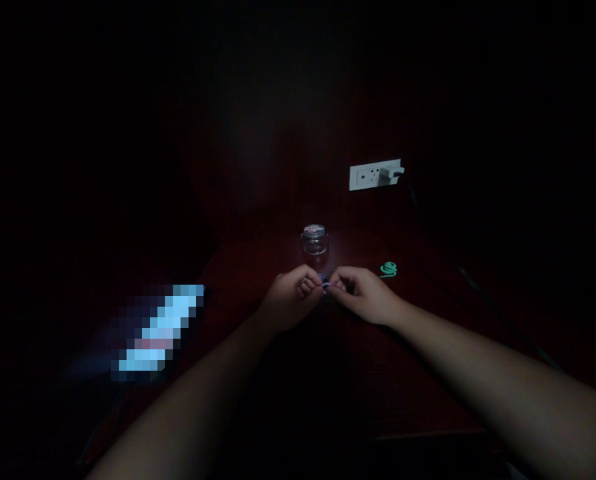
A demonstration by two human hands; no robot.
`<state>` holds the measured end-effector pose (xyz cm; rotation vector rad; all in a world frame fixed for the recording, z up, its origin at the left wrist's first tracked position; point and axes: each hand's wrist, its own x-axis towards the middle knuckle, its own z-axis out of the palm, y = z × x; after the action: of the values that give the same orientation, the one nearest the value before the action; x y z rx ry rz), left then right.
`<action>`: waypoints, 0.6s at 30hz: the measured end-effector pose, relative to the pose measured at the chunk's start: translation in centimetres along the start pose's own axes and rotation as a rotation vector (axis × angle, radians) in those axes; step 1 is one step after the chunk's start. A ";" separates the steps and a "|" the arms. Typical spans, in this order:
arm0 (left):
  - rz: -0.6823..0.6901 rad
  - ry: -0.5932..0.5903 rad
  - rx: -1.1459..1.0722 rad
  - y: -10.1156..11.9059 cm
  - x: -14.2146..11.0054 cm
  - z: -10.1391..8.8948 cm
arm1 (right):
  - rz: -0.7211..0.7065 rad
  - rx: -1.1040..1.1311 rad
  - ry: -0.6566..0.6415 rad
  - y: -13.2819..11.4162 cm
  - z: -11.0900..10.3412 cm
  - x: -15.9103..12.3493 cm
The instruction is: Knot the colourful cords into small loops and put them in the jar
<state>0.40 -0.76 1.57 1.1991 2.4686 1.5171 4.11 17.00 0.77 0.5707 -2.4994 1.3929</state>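
Observation:
Between the fingertips of both hands runs a short stretch of thin purple cord (pixel 327 285). My left hand (pixel 298 293) pinches one end of that stretch, its fingers curled. The other end is pinched by my right hand (pixel 361 291), thumb against forefinger. More of the purple cord seems to lie just behind the fingertips, partly hidden. A small clear jar (pixel 315 243) with a patterned lid stands upright just beyond my hands. To the right of my right hand lies a coiled green cord (pixel 389 269).
Dark reddish table (pixel 408 373) under my hands, its front edge faintly visible. A lit, blurred-out screen (pixel 163 330) is at the left. On the back wall is a white socket plate (pixel 365 176) with a plug (pixel 391 173) in it. A cable (pixel 493 300) runs along the right. The surroundings are very dark.

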 end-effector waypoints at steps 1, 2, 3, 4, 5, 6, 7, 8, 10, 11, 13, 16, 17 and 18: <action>0.008 -0.015 0.000 0.0 0.0 0.0 | 0.003 -0.003 -0.001 0.0 0.0 0.0; 0.015 -0.029 0.001 0.0 0.0 0.0 | 0.003 -0.003 -0.003 0.0 0.0 0.0; 0.022 -0.036 0.005 0.1 -0.1 0.0 | 0.003 0.001 -0.003 0.0 0.0 0.0; 0.027 -0.038 0.010 0.1 -0.1 0.0 | 0.002 0.005 -0.001 0.0 0.0 0.0; 0.030 -0.037 0.015 0.1 -0.1 0.0 | 0.002 0.009 0.002 0.0 0.0 0.0; 0.034 -0.038 0.018 0.1 -0.1 0.0 | 0.003 0.010 0.006 -0.1 0.0 0.0; 0.039 -0.040 0.018 0.2 -0.1 0.0 | 0.007 0.010 0.009 -0.1 0.0 0.0; 0.047 -0.043 0.019 0.2 -0.1 0.1 | 0.011 0.009 0.013 -0.1 0.0 0.0; 0.058 -0.048 0.025 0.1 -0.1 0.1 | 0.019 0.005 0.019 -0.1 -0.1 0.0; 0.058 -0.043 0.033 0.1 -0.1 0.1 | 0.021 0.005 0.023 -0.1 -0.1 0.1; 0.051 -0.026 0.052 0.0 0.0 0.2 | 0.022 0.006 0.026 0.0 -0.1 0.1; 0.051 -0.016 0.060 -0.1 0.1 0.2 | 0.014 0.008 0.018 0.1 -0.1 0.1; 0.056 -0.016 0.062 -0.1 0.1 0.2 | 0.010 0.007 0.016 0.1 -0.1 0.1; 0.060 -0.014 0.065 -0.1 0.1 0.1 | 0.006 0.007 0.015 0.1 -0.1 0.0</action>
<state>0.30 -0.64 1.44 1.3010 2.5135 1.4467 4.03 17.09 0.75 0.5530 -2.4875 1.4038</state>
